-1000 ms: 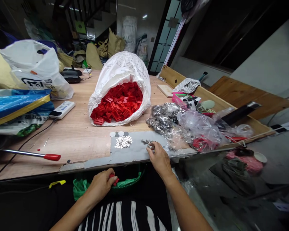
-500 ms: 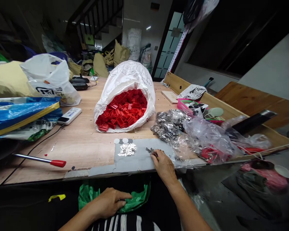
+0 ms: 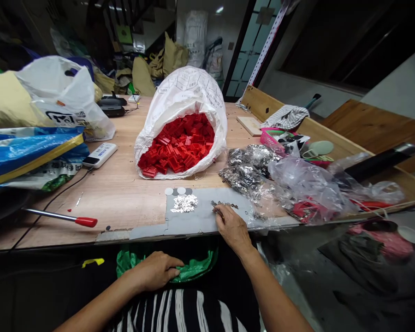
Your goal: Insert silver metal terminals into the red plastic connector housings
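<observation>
Metal pieces [image 3: 213, 203], small and dark, lie on a flat grey sheet [image 3: 200, 223] at the right hand [image 3: 232, 228].
It bends onto them, nearly closed; whether it pinches one, I cannot tell. The left hand [image 3: 159, 269], loosely curled, lies at a crinkled green plastic bag [image 3: 196, 269], its grip unclear. A pile of shiny silver-white pieces [image 3: 184, 203] sits left on the sheet.

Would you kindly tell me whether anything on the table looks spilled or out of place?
A tiny red scrap lies alone on the tabletop near the red lever grip, apart from the red parts inside the white sack; it looks stray. Nothing else clearly stands out.
</observation>
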The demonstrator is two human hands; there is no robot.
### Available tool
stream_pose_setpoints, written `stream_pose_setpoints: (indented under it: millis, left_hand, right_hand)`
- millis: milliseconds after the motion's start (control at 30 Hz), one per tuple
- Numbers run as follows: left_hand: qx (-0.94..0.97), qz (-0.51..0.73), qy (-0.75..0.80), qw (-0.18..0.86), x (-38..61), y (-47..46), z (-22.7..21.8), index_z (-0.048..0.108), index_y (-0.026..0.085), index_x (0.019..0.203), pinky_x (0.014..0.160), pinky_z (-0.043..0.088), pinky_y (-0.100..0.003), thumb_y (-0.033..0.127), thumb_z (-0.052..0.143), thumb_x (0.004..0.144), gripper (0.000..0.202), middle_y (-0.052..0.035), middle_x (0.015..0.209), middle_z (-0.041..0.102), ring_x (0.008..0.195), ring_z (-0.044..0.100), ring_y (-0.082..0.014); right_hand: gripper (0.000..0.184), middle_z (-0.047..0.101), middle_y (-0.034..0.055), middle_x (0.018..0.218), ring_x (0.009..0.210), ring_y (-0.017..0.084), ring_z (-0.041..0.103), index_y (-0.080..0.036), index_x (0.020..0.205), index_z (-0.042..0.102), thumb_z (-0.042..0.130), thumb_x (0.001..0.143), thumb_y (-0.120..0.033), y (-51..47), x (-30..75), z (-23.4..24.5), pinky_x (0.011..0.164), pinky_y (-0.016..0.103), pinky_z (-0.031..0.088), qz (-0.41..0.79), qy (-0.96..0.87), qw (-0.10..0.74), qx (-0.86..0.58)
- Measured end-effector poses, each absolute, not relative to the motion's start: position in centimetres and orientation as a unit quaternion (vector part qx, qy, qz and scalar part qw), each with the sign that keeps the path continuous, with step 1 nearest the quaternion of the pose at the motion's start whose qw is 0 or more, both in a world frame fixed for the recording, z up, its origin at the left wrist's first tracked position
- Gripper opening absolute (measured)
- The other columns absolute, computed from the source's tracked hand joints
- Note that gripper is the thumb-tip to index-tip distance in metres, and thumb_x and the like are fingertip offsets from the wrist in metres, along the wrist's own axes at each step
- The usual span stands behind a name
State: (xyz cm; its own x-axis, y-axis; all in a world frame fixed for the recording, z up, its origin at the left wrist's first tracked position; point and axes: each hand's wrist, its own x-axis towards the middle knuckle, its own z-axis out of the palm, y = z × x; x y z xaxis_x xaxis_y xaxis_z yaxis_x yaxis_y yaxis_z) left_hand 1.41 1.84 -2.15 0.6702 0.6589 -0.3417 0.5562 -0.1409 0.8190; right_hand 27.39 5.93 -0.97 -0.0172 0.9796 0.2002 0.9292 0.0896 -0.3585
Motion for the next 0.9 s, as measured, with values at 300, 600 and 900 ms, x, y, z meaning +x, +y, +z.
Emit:
stream_pose_setpoints:
  millis: [300,600,900]
  left_hand:
    - [0.743,0.240,0.526,0.337,3.2,10.5,3.2,0.063,0.023,0.116,0.071,0.049,-0.025,0.037,0.053,0.086,0.035,-0.0026,0.095,0.072,0.076,0.066,-0.0168]
    - [0.699,0.319,0.626,0.133,6.3,21.2,2.8,0.048,0.023,0.132,0.095,0.041,-0.046,0.017,0.068,0.072,0.063,-0.0164,0.139,0.039,0.119,0.048,-0.0344]
    - [0.666,0.428,0.578,0.199,6.0,21.1,0.2,0.064,0.019,0.085,0.102,0.036,-0.044,0.002,0.058,0.071,0.023,-0.0111,0.126,0.050,0.117,0.049,-0.0273]
  right_hand:
    - [0.029,0.062,0.0059,0.103,0.094,0.020,0.061,-0.022,0.112,0.054,0.043,0.086,-0.014,6.2,29.3,-1.8,0.080,0.031,0.050,0.114,-0.767,0.228,-0.589]
    - [0.013,0.064,0.0015,0.091,0.082,0.018,0.063,-0.024,0.089,0.058,0.046,0.091,-0.026,6.6,29.2,-2.3,0.069,0.027,0.048,0.108,-0.733,0.270,-0.615]
    - [0.019,0.062,0.0026,0.091,0.084,0.018,0.062,-0.024,0.086,0.062,0.045,0.092,-0.032,6.5,29.6,-1.9,0.073,0.028,0.048,0.156,-0.715,0.305,-0.609]
